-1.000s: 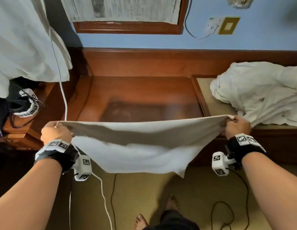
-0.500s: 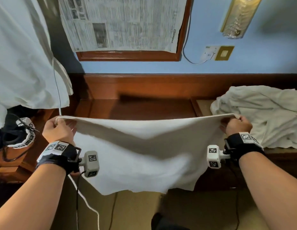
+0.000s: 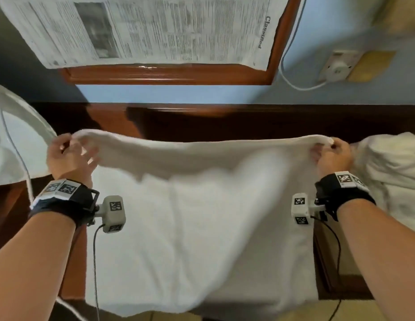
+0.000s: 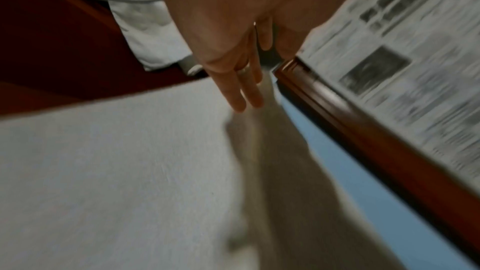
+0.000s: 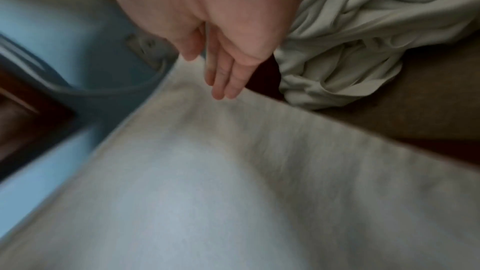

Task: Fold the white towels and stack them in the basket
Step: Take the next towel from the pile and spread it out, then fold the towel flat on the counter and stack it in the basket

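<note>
Both hands raised since earlier frame, towel lifted higher and spread wide over wooden table. Left hand and right hand each pinch a top corner. Crumpled pile right.

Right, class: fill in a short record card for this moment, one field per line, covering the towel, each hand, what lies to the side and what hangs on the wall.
Towel: white terry towel held spread out by its top edge, the rest draped over the dark wooden ledge
Left hand: pinches the top left corner
Right hand: pinches the top right corner
To the right: crumpled pile of white cloth
On the wall: sheet of newspaper over a wooden frame
Basket: not in view
</note>
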Available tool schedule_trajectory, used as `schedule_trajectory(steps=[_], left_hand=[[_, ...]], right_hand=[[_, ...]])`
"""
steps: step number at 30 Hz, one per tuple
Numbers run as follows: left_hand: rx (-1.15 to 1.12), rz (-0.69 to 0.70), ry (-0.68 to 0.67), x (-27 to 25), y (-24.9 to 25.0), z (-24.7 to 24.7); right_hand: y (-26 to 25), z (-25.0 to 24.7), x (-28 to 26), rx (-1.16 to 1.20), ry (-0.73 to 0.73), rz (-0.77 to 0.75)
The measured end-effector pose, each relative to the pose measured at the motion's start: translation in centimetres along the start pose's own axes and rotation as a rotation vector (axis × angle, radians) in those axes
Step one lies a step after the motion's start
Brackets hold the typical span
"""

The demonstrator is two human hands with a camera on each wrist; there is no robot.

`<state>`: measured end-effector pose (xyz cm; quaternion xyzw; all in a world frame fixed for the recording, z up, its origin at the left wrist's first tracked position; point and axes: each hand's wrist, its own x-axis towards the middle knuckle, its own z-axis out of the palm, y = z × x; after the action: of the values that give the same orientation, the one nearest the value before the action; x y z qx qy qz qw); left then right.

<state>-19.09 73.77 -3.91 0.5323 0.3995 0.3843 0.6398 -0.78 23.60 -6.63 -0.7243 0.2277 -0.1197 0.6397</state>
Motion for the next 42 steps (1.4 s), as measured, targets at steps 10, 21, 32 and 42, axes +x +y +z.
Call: schedule_trajectory(steps=[10,21,32,42], left_hand=[[1.574,-0.098,-0.894,-5.0,-20.6,-7.6],[1.58,-0.036,-0.944,0.6,-22.6,-2.4],[1.752,-0.082,-1.12,-8.8,-21.2,-8.6],[1.711,0.082,-1.092,-3.0,-22.3,-1.9]], right_hand=[[18.7,-2.9,-9.1,-1.448,-0.953,-0.103],[20.3,2.9,-4.5,-1.588,-0.884,-0.208],[20.7,-4.4,-11.8,-1.616,-0.982,-0.097],[19.9,2.0,-5.2,-1.545,-0.896,-0.203]])
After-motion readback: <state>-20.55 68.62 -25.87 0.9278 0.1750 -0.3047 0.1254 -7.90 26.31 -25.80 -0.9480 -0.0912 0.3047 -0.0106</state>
